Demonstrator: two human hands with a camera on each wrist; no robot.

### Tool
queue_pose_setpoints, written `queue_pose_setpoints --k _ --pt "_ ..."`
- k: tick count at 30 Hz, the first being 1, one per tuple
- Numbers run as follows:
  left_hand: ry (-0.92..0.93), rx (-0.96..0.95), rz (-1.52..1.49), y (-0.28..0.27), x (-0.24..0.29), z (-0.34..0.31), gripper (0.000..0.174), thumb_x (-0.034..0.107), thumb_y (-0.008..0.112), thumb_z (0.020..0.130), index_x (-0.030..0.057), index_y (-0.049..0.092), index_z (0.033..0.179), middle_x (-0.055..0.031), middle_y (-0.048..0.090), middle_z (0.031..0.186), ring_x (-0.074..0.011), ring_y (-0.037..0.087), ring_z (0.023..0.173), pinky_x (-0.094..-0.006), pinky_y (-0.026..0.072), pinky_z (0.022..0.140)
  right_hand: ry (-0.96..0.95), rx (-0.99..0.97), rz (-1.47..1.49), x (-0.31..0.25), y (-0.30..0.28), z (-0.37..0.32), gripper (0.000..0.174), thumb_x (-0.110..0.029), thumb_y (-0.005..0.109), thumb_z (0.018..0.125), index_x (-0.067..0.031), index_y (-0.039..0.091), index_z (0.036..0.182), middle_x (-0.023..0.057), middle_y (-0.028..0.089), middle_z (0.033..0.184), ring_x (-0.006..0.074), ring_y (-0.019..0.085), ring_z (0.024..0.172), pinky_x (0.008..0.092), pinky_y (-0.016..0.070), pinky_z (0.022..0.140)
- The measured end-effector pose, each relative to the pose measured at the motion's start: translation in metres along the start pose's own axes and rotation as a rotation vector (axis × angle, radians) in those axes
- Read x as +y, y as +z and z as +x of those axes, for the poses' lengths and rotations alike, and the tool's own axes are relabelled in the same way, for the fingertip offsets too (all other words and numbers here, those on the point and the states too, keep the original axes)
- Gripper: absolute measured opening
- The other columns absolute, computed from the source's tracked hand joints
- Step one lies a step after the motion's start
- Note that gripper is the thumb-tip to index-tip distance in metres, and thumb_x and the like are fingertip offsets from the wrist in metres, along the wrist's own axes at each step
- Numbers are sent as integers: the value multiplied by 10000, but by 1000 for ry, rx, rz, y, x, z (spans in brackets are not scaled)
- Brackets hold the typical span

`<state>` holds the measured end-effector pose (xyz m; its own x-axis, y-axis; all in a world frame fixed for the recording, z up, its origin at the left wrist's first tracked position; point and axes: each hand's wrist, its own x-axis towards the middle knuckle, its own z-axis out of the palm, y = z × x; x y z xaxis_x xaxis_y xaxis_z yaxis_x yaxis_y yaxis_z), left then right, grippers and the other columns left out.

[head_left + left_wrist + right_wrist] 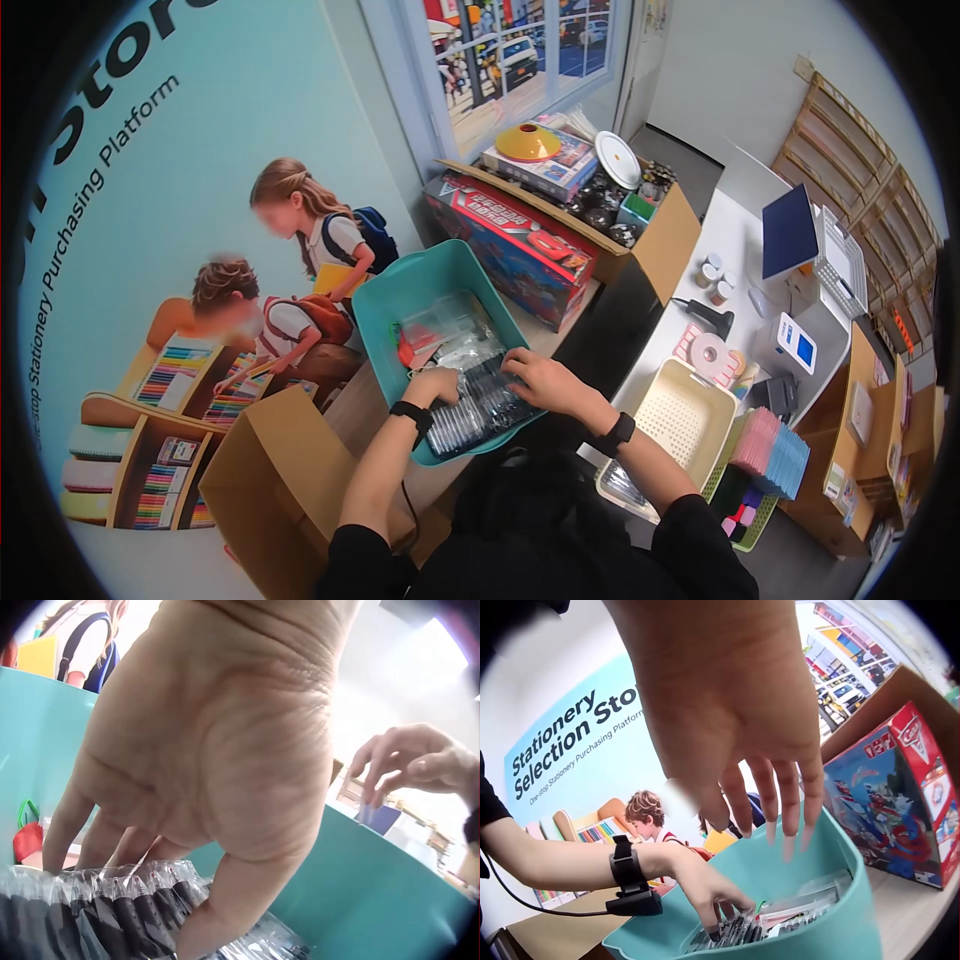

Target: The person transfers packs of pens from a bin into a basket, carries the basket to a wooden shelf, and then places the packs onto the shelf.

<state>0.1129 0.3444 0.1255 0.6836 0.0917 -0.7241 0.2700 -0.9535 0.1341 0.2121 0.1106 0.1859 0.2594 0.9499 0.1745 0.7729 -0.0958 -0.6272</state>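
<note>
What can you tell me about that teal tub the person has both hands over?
The teal tub looks like smooth plastic, rectangular with rounded corners and tall sloped walls. It stands upright on a wooden counter beside a red toy box. Inside lie clear packs of dark pens and a red item. The left hand reaches into the packs; the right hand hovers open above them.

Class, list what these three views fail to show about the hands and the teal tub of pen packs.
Head view: the left hand and right hand cover part of the pen packs; the packs' print is too small to read.
Left wrist view: the palm fills the frame, so whether the left hand's grip closes on a pack cannot be told.
Right wrist view: the teal tub wall hides the tub's bottom.
</note>
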Motion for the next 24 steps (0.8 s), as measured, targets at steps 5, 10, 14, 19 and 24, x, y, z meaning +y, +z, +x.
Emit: queue_pose_setpoints --k 5,10,14,19,24 --pt "98 184 29 7 -5 -17 587 327 762 591 -34 620 1033 -215 659 1004 -341 643 936 -418 512 824 -4 -56 -48 3 27 18 285 -163 651 806 -32 585 1050 132 533 1117 321 555 1026 411 463 882" --pt "137 114 36 -6 -5 -22 623 365 763 590 -10 613 1064 -202 661 1014 -330 642 941 -410 511 824 19 -61 -62 5 33 18 307 -180 651 807 -33 587 1068 132 538 1117 321 555 1029 409 463 882" --pt "183 -56 -45 -8 -15 -1 638 369 778 583 8 614 1082 -194 664 1014 -326 642 945 -396 510 824 102 -80 -44 1 25 9 328 -171 644 806 -36 569 1095 140 535 1151 327 550 1056 402 460 904" --pt "280 -13 14 -1 -14 8 591 327 794 605 -11 619 1058 -202 665 991 -332 641 942 -395 507 811 163 -78 -56 6 25 -5 337 -186 639 810 -37 569 1104 146 545 1128 335 565 1029 405 470 885" --pt "416 155 58 -16 -17 -44 518 306 782 641 -17 582 992 -234 640 926 -370 620 900 -422 485 772 177 -154 0 5 23 -14 470 -249 663 809 -31 510 1196 162 541 1142 353 555 1048 415 462 891"
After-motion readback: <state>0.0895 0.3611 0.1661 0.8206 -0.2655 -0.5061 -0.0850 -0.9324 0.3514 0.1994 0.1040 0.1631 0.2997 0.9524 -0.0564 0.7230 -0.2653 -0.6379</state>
